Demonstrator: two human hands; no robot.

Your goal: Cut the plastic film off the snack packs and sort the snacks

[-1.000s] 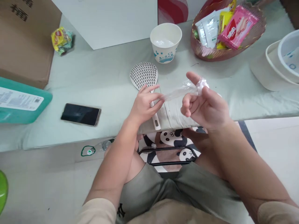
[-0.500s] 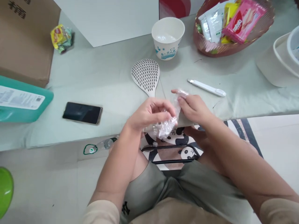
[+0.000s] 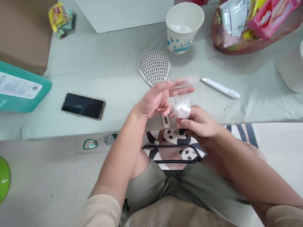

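Extending two fingers point(image 3: 181, 91), left hand point(image 3: 154, 101); holding plastic point(image 3: 182, 107), right hand point(image 3: 202, 122)

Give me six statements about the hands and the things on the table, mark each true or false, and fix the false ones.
1. The right hand holds crumpled, clear plastic film. True.
2. A grey, perforated skimmer lies between a dark, rectangular phone and a slim white utility knife. True.
3. The left hand is clenched in a fist. False: two fingers of the left hand stretch out.
4. A pink wafer packet sits in the ribbed, pinkish bowl. True.
5. The white cup with blue print lies on its side. False: the cup stands upright.
6. The utility knife is in the bowl. False: it lies on the pale green cloth.
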